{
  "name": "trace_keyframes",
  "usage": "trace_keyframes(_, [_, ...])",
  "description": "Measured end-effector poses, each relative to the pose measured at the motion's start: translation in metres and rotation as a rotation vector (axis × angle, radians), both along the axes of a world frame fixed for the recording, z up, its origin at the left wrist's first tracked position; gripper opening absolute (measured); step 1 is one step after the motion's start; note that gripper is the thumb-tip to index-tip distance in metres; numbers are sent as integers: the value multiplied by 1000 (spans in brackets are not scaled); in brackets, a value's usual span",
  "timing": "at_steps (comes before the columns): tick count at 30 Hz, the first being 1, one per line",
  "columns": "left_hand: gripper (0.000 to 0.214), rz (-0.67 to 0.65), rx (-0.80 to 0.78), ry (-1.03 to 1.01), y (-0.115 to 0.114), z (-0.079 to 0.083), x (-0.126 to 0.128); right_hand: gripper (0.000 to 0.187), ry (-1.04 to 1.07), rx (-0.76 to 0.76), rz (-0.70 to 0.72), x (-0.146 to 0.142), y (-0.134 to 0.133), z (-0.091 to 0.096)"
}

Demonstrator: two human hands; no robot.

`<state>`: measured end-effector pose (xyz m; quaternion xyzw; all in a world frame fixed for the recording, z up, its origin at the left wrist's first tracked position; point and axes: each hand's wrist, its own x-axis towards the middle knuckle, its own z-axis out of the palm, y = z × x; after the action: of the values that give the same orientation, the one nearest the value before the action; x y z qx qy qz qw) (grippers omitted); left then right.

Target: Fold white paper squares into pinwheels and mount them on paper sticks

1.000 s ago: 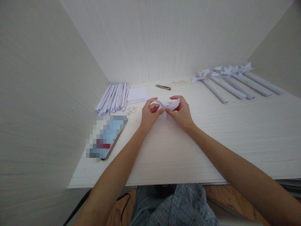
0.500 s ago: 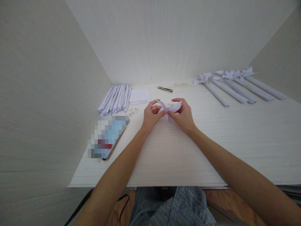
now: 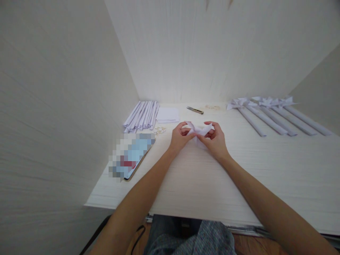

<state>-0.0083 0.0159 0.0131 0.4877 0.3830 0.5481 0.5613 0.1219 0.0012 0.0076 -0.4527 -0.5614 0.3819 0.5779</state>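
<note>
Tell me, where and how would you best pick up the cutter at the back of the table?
By its tan handle, I'd say, coming from above and the right. The cutter lies flat, with its dark, pointed blade end to the left and its handle end right and slightly nearer the person. The right hand seems better placed, though it's holding folded paper.
</note>
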Motion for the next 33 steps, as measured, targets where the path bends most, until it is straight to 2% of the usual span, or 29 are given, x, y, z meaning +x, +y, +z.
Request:
trace_keyframes(8, [52,5,-78,-197,3,-2,-6,32,95,51,-62,3,-1,2])
trace_keyframes(15, [54,-5,-115,-285,5,-3,-10,28,153,-7,-95,5,0,0])
trace_keyframes(21, [54,-29,-96,-261,4,-2,-11,26,178,-30,-55,5,0,-2])
trace_keyframes(33, [54,-59,-74,-185,1,-1,-8,26,142,-62,122,1,0,-1])
